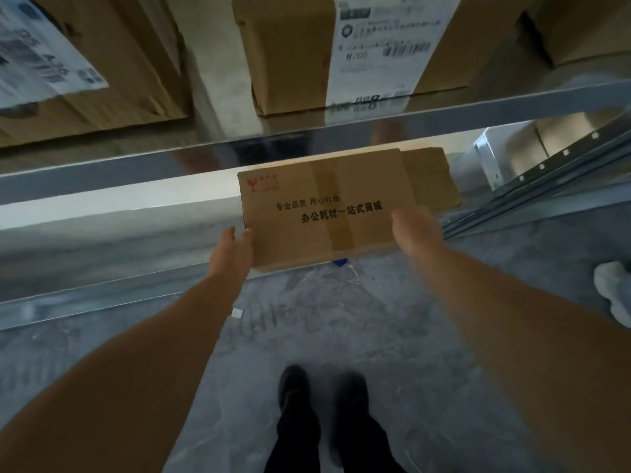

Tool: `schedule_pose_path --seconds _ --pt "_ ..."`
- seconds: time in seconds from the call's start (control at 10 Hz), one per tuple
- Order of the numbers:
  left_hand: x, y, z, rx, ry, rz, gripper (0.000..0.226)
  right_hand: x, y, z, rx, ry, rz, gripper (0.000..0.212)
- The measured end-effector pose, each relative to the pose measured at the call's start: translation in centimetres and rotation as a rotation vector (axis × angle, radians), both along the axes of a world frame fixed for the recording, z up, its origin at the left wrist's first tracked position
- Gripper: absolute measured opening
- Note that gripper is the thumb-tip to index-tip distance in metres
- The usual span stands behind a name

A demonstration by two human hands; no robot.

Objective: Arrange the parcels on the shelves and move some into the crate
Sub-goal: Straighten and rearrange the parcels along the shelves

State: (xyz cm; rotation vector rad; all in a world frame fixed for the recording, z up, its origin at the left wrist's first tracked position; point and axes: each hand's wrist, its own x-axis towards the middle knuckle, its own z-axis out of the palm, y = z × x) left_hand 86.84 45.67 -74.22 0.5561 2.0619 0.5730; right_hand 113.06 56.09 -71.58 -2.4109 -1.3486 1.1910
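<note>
A flat brown cardboard parcel (pixel 327 213) with black printed characters, a red logo and a tape strip down its middle lies partly over the front edge of the lower metal shelf (pixel 112 233). My left hand (pixel 232 250) presses on its left side and my right hand (pixel 415 230) grips its right near corner. Another flat parcel (pixel 433 175) lies under it, showing at the right. On the upper shelf (pixel 341 131) stand a labelled parcel (pixel 345 49), a big parcel (pixel 88 66) at the left and one more box (pixel 587 25) at the right.
The grey concrete floor (pixel 324 322) spreads below, with my dark shoes (pixel 321 394) on it. Another person's white shoe (pixel 614 288) is at the right edge. A perforated shelf upright (pixel 560 158) runs diagonally at the right, and something blue (pixel 339 262) peeks from under the parcel.
</note>
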Motion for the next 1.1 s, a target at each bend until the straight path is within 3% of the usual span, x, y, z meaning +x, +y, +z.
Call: schedule_pose_path --seconds 0.1,0.2,0.4,0.5,0.7,0.9,1.1 --pt "-0.5 1.0 -0.6 0.05 -0.071 0.065 0.04 0.9 1.1 -0.7 0.077 -0.016 -0.09 0.05" --pt "-0.7 2.4 -1.4 0.102 -0.244 0.21 0.038 2.2 2.2 -2.0 0.063 0.018 -0.103 0.055" --pt "1.0 2.4 -1.6 0.09 -0.315 0.263 0.047 3.2 2.6 -3.1 -0.018 0.083 -0.034 0.047" --pt "1.7 1.0 -1.2 0.083 -0.325 0.344 0.049 3.6 2.0 -3.0 0.001 0.129 -0.042 0.032" --pt "2.3 -1.8 0.2 0.064 -0.356 0.396 0.052 4.1 0.2 -1.4 -0.063 0.187 -0.17 0.046" --pt "1.1 -2.7 1.7 0.097 -0.321 0.41 0.047 4.4 -1.1 -0.5 -0.041 0.171 -0.224 0.038" --pt "0.0 -3.5 2.6 0.134 -0.337 0.442 0.025 4.2 -1.4 0.1 -0.064 0.374 -0.271 0.038"
